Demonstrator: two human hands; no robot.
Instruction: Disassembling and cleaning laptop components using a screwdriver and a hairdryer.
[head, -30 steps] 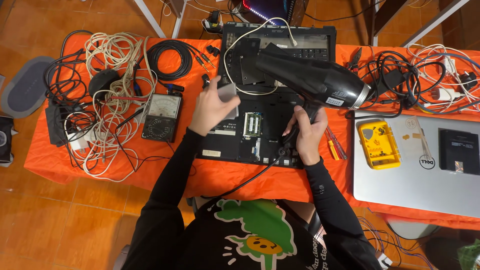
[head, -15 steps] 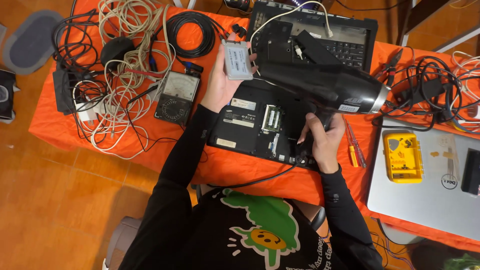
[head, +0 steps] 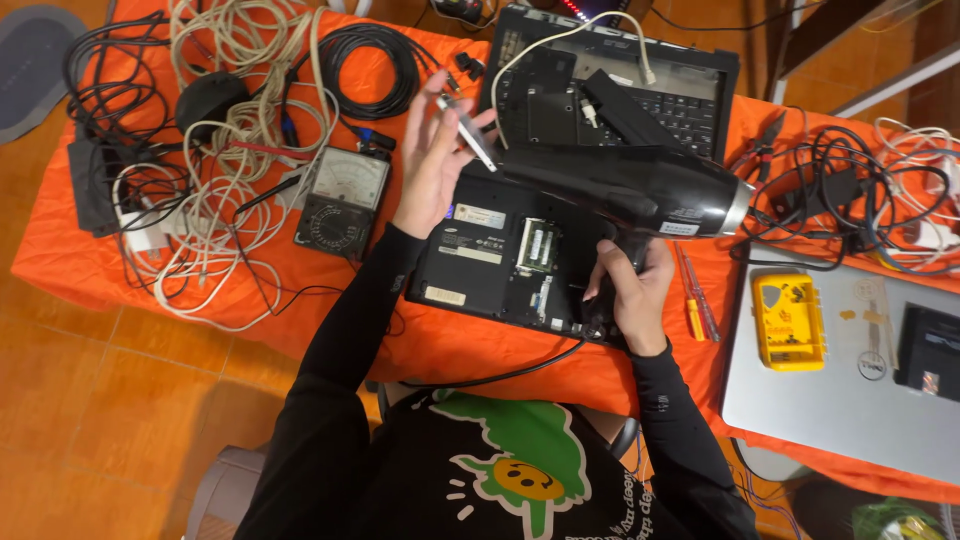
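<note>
- Surface: a work table under an orange cloth [head: 330, 300], standing on a tiled floor. It carries cable coils, meters and dismantled laptops.
- Left hand [head: 432, 165]: raised above the cloth beside the opened laptop. Fingers are curled around a thin silver component [head: 468, 132], gripped edge-on between thumb and fingertips. Half a second earlier the same part faced the camera flat; it has since been turned on edge and lifted slightly toward the hair dryer's nozzle.
- Right hand [head: 632, 290]: closed around the handle of a black hair dryer [head: 640, 190]. The barrel lies across the laptop and its nozzle end points toward the held part. The grip is unchanged across the three views.
- Opened black laptop base [head: 510, 255]: lies underside up beneath both hands, with memory slots and labels exposed. The view has closed in on it; I judge that to be head movement, not movement of the unit.
- Judgement: with the part turned edge-on near the nozzle, it appears the airflow is being directed at it. Whether the dryer is running cannot be told.
- Left of the hands: an analogue multimeter [head: 343, 200] lies near white and black cable bundles [head: 240, 130].
- Behind: a second black laptop [head: 620, 90] lies with its keyboard partly stripped.
- Right: a yellow digital multimeter [head: 790, 322] rests on a closed silver laptop [head: 850, 400], with screwdrivers [head: 695, 300] just beside them.
</note>
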